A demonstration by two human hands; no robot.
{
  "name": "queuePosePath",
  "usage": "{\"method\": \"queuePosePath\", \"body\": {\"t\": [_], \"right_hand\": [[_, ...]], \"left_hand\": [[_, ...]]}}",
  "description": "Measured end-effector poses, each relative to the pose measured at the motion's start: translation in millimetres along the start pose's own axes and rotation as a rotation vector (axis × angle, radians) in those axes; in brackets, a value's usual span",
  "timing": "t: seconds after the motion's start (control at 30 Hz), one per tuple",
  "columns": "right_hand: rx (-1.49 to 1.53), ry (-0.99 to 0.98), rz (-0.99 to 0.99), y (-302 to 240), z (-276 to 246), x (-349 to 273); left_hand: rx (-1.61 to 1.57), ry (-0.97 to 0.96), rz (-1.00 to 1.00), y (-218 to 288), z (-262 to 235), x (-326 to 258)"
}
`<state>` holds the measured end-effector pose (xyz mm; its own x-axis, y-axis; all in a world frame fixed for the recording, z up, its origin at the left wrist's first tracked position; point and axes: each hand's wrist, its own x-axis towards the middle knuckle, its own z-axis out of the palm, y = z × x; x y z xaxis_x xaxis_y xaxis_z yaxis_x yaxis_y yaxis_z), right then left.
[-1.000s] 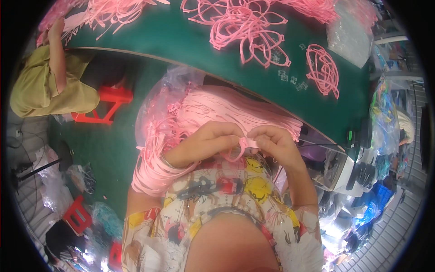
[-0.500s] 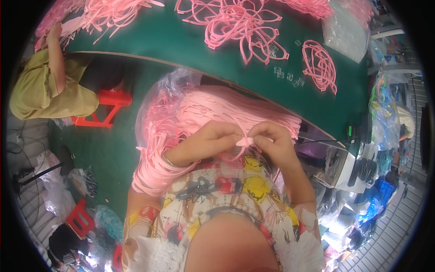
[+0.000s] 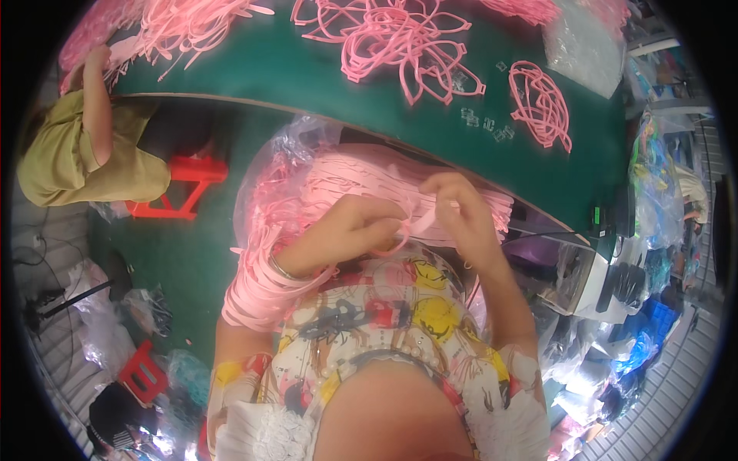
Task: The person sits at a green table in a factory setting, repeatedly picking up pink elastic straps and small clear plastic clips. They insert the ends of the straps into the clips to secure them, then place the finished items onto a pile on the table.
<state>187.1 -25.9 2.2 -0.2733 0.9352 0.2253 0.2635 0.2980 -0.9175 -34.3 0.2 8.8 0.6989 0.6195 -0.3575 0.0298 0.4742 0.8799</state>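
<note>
My left hand (image 3: pixel 354 234) is closed in a pinch on a pink strap (image 3: pixel 422 222), in front of my body. The strap's flat end points toward my right hand (image 3: pixel 469 219). That hand is raised with its fingers curled, beside the strap end; blur hides whether it grips the strap. Many looped pink straps (image 3: pixel 257 296) hang around my left forearm, past a bracelet at the wrist. Behind both hands lies a thick bundle of long pink straps (image 3: pixel 357 177), partly in a clear plastic bag (image 3: pixel 257 180).
A green table (image 3: pixel 307 81) curves across the front. On it lie a tangle of pink straps (image 3: pixel 400 46), a smaller coil (image 3: pixel 538 104) and small clear pieces (image 3: pixel 488 123). At left, another person (image 3: pixel 84 157) sits by a red stool (image 3: pixel 188 184). Bags and boxes crowd the right.
My right hand has moved up and slightly right, away from my left fingers. The strap between the hands now shows a flat end; earlier both hands pinched it close together.
</note>
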Motion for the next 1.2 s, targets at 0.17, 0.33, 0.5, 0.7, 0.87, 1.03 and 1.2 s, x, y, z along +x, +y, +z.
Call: {"method": "queuePosePath", "body": {"t": [0.17,0.33,0.5,0.7,0.87,1.03,1.2], "right_hand": [[0.68,-0.32,0.282,49,8,2],[0.753,-0.42,0.37,49,1,5],[0.481,-0.474,0.342,26,-15,13],[0.369,-0.469,0.337,9,-28,18],[0.304,-0.494,0.282,7,-34,18],[0.291,-0.48,0.221,9,-35,16],[0.308,-0.495,0.298,1,-37,16]], "left_hand": [[-0.156,-0.008,-0.056,3,-9,-7],[-0.063,-0.017,-0.07,2,-21,-9],[-0.072,-0.004,-0.128,2,-15,-9],[0.09,0.062,-0.059,5,-12,-11],[0.025,0.074,-0.085,7,-7,-13],[0.012,0.081,-0.097,2,-5,-13],[-0.004,0.116,-0.065,-2,-2,-12]]}}
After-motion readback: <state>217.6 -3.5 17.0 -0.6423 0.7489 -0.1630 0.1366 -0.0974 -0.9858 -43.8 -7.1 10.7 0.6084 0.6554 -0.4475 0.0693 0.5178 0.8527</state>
